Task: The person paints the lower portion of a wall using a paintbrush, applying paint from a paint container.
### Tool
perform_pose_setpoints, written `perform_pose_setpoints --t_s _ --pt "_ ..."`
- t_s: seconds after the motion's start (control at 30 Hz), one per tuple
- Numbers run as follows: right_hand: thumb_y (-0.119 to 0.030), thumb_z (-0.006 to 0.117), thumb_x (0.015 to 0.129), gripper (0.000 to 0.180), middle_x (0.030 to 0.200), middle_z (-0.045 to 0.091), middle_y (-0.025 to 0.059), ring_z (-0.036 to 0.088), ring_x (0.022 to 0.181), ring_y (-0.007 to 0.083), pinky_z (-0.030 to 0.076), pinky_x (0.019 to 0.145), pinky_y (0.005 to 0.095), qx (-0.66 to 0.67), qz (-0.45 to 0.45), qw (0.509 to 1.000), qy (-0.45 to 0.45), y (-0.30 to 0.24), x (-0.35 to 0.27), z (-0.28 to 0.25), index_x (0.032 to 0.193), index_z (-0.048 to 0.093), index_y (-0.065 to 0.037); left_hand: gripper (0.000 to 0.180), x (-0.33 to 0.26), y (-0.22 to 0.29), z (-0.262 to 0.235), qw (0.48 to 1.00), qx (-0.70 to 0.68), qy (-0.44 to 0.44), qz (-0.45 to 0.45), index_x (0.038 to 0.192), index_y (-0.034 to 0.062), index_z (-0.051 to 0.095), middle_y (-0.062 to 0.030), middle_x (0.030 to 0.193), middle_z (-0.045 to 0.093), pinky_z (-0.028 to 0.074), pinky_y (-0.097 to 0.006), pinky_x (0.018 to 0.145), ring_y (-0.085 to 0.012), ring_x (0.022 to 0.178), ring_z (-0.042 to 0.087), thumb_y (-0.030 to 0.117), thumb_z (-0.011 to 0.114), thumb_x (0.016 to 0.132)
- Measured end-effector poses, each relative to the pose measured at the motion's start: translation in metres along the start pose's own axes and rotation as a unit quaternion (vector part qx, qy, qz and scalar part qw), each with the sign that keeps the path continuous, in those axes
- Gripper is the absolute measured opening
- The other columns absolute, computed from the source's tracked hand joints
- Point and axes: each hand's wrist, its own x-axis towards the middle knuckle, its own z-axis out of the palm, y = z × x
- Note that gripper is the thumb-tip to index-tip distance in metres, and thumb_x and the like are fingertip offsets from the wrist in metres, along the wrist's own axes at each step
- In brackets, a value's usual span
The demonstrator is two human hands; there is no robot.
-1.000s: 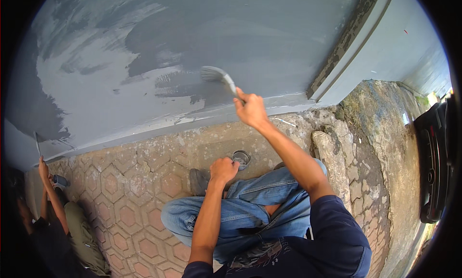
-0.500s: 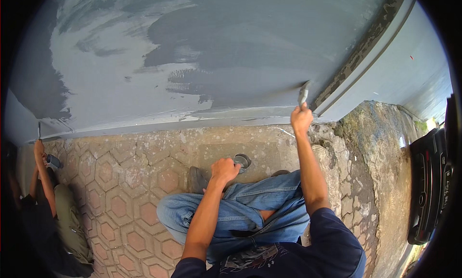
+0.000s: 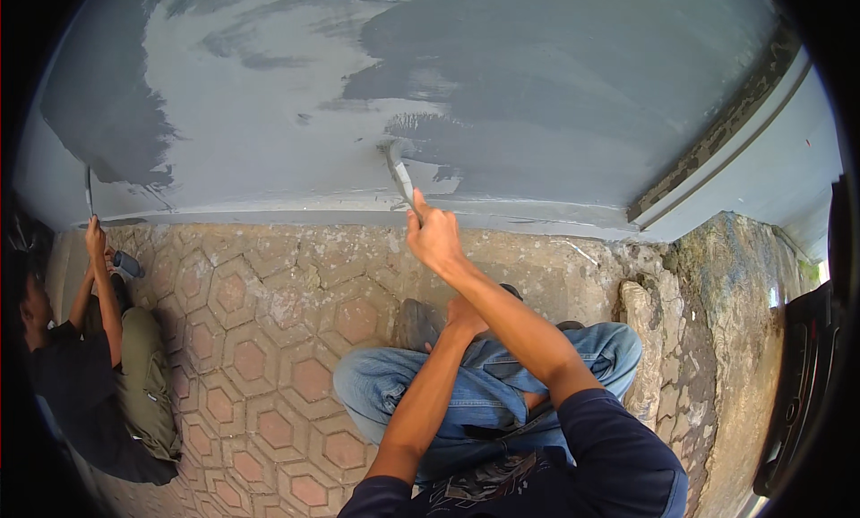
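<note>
My right hand (image 3: 436,237) is closed round the handle of a paintbrush (image 3: 399,174). Its bristles touch the wall (image 3: 546,88), at the ragged edge where dark grey paint meets a lighter grey surface. In front of my crossed legs, my left hand (image 3: 464,319) grips a small paint cup (image 3: 511,291). My right forearm passes over the cup, so only a bit of its dark rim shows and its contents are hidden.
At the left, a crouching co-worker (image 3: 90,401) holds another brush (image 3: 89,191) against the wall and a grey cup (image 3: 127,264). Hexagonal paving (image 3: 247,360) covers the ground. A raised post (image 3: 730,142) borders the wall at right, with rough concrete (image 3: 739,312) and a dark car (image 3: 797,384) beyond.
My right hand has swept the paintbrush leftward along the wall, from near the post to the light patch. My right forearm now crosses over the cup. The view has shifted left.
</note>
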Motion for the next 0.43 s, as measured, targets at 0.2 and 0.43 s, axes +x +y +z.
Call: perform_pose_setpoints --t_s 0.2,0.43 --pt "-0.02 0.071 0.084 0.038 0.055 0.057 0.0076 0.045 0.052 0.0082 0.04 0.049 0.0305 0.014 0.103 0.982 0.154 0.115 0.019 -0.143 0.117 0.067 -0.001 0.041 0.009 0.035 -0.037 0.981 0.039 -0.151 -0.114 0.1 0.0057 0.073 -0.0214 0.104 0.069 0.051 -0.048 0.088 -0.0376 0.101 0.066 0.042 0.06 0.085" --pt "-0.012 0.062 0.093 0.035 0.06 0.063 0.0024 0.049 0.039 0.0085 0.037 0.036 0.0248 -0.059 0.192 0.939 0.281 0.2 -0.006 -0.287 0.126 0.063 -0.002 0.043 0.01 0.035 -0.03 0.984 0.037 -0.138 -0.105 0.102 0.0069 0.073 -0.0204 0.103 0.07 0.049 -0.049 0.091 -0.0383 0.1 0.066 0.044 0.062 0.085"
